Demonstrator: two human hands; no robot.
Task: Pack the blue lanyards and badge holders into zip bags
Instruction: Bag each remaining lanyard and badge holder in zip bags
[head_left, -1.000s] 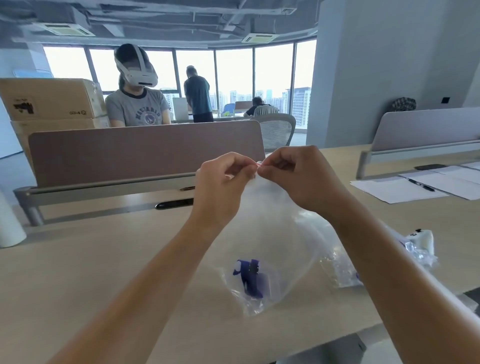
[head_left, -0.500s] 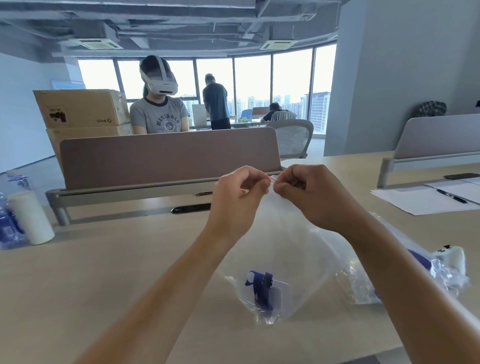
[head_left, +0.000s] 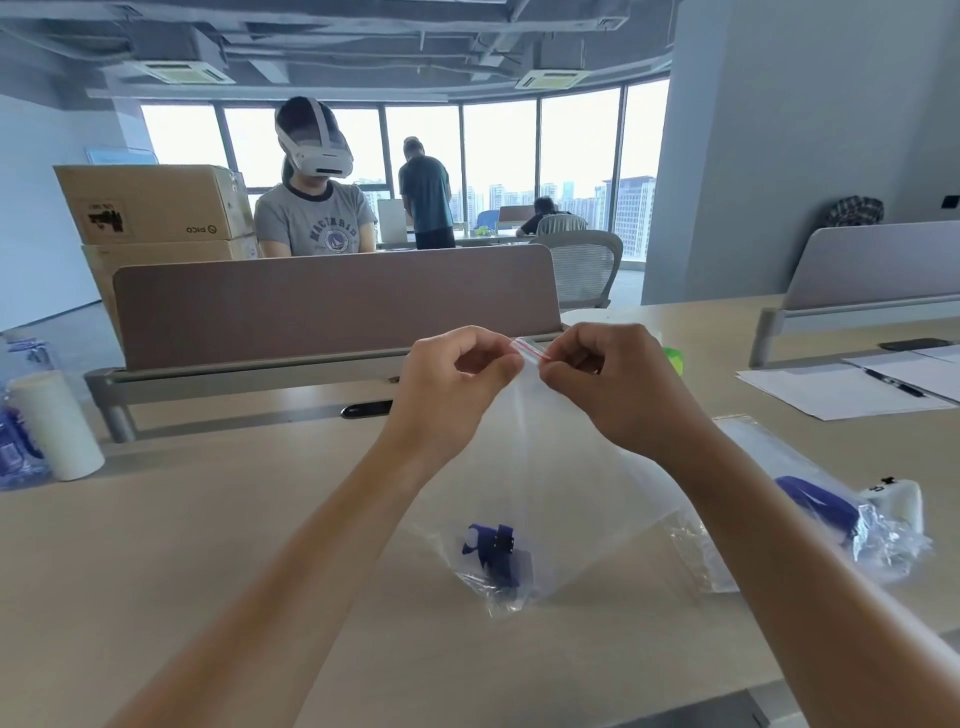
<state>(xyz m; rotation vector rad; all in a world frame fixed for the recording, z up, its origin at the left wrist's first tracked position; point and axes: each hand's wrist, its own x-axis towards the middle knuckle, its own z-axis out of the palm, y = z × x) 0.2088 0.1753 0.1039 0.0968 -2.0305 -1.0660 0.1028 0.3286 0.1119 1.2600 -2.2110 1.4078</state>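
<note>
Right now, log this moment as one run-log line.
left hand: pinches zip strip | right hand: pinches zip strip | zip bag: held up, hanging | blue lanyard: at bag's bottom | step: sealing

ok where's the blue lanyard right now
In the head view it sits low at centre, the blue lanyard bunched in the bottom of the clear zip bag, which rests on the desk between the two forearms.

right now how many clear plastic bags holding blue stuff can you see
2: the clear zip bag pinched at its top by both hands, and a crinkled clear bag on the desk, right. More may be hidden behind the right arm.
</note>
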